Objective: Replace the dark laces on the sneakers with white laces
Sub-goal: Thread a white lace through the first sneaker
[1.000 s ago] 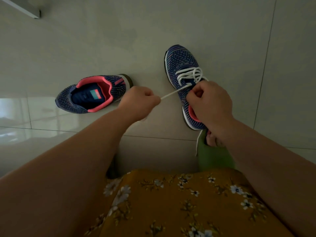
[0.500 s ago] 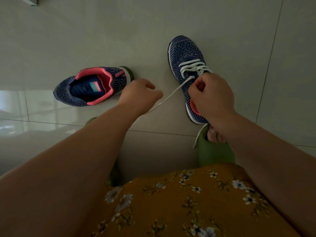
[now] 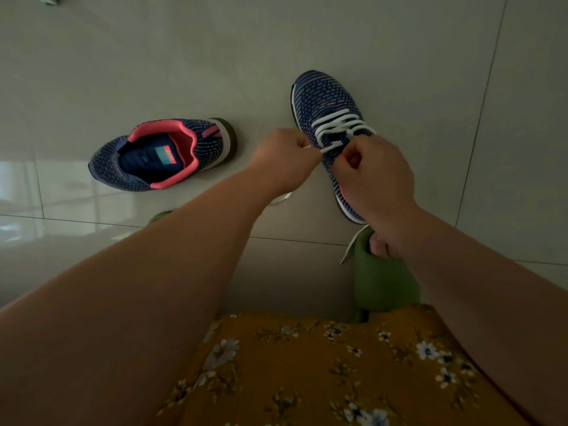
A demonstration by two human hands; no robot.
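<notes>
Head view shows the right sneaker (image 3: 327, 118) on the floor (image 3: 153, 56) partly threaded with the white lace (image 3: 339, 126), left hand (image 3: 284, 159) and right hand (image 3: 373, 170) each pinching a strand, while the left sneaker (image 3: 159, 155) remains unlaced.

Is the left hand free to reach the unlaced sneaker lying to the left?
Probably not yet: the left hand pinches the white lace. Bare floor lies between it and the unlaced sneaker.
</notes>
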